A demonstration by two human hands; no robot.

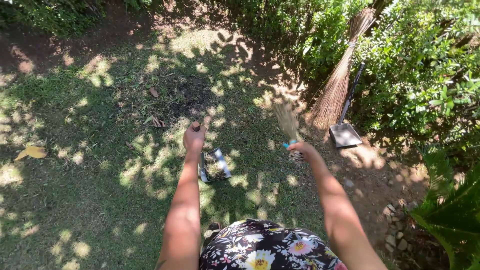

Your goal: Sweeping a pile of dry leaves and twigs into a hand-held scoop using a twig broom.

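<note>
Dappled sunlight falls across a grass lawn edged with bare soil and green shrubs on the right. Seen from the head camera, the person stands over the grass with both bare arms stretched forward, a dark floral garment showing at the bottom edge.

The left hand is closed around the top of an upright handle that runs down to a metal dustpan, which rests on the grass just below and holds some dry debris. The right hand is wrapped around a small hand broom at its blue-banded grip, the straw bristles fanning upward and blurred.

Against the shrubs, well apart from both hands, a long stick broom leans with its bristles spread on the soil, and a second dustpan with a dark upright handle stands just beside it. Dry leaves lie scattered on the grass beyond the left hand, a yellow leaf sits far to the left, and small stones lie near a palm-like plant at lower right.
</note>
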